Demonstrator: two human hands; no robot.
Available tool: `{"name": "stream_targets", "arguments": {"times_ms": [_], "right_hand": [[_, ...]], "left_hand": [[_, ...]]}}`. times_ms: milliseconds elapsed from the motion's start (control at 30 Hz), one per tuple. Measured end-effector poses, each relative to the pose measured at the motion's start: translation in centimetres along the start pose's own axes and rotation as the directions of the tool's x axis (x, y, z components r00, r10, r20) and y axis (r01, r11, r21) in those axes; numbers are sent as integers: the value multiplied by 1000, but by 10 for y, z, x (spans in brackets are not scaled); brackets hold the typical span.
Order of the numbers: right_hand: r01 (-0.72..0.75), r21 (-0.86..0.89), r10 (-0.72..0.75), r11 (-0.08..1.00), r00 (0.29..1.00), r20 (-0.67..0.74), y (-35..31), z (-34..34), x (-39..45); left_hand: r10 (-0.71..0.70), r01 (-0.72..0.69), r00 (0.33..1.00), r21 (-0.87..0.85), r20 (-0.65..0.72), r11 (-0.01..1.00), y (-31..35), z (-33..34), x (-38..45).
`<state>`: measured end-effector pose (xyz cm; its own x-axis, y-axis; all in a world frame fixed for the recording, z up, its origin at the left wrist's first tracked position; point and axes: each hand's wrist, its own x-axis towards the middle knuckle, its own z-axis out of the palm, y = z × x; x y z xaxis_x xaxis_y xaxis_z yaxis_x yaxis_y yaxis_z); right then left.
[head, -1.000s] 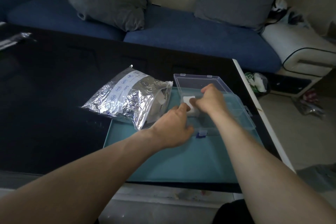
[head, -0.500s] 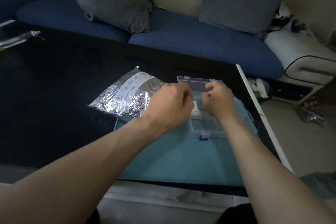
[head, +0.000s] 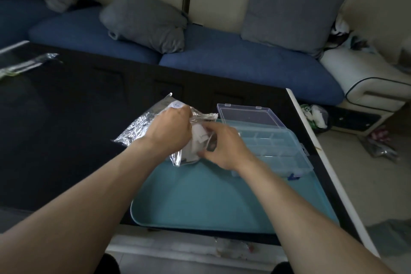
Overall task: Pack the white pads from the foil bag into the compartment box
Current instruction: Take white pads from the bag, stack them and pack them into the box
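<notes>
The crinkled foil bag (head: 142, 125) lies on the dark table, its open mouth over the left end of the teal tray (head: 200, 198). My left hand (head: 170, 132) grips the bag's upper edge at the mouth. My right hand (head: 222, 145) is at the mouth with its fingers curled on the white pads (head: 196, 138) showing inside. The clear compartment box (head: 280, 147) stands open on the tray to the right of my hands, its lid (head: 249, 114) laid back. The box's near-left corner is hidden by my right wrist.
The black table (head: 66, 140) ends at a white edge on the right. Another foil packet (head: 26, 65) lies at the far left. A blue sofa with grey cushions (head: 144, 21) runs behind the table. Bags and clutter lie on the floor at right.
Both hands have left the compartment box and moved left to the mouth of the foil bag. The left hand took hold of the bag's edge; the right hand reached into it.
</notes>
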<state>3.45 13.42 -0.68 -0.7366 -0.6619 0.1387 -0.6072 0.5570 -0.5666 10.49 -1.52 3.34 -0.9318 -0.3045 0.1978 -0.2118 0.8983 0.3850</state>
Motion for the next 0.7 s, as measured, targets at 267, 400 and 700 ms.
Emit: {"name": "stream_targets", "arguments": {"times_ms": [267, 400, 700], "right_hand": [[16, 92, -9, 996, 997, -71, -5, 6, 3], [32, 102, -21, 994, 994, -111, -7, 3, 3], [2, 64, 9, 998, 986, -168, 2, -2, 1]], "left_hand": [[-2, 6, 999, -81, 47, 997, -6, 1, 4], [-11, 17, 998, -96, 63, 995, -6, 2, 4], [-58, 59, 998, -156, 12, 986, -8, 4, 7]]}}
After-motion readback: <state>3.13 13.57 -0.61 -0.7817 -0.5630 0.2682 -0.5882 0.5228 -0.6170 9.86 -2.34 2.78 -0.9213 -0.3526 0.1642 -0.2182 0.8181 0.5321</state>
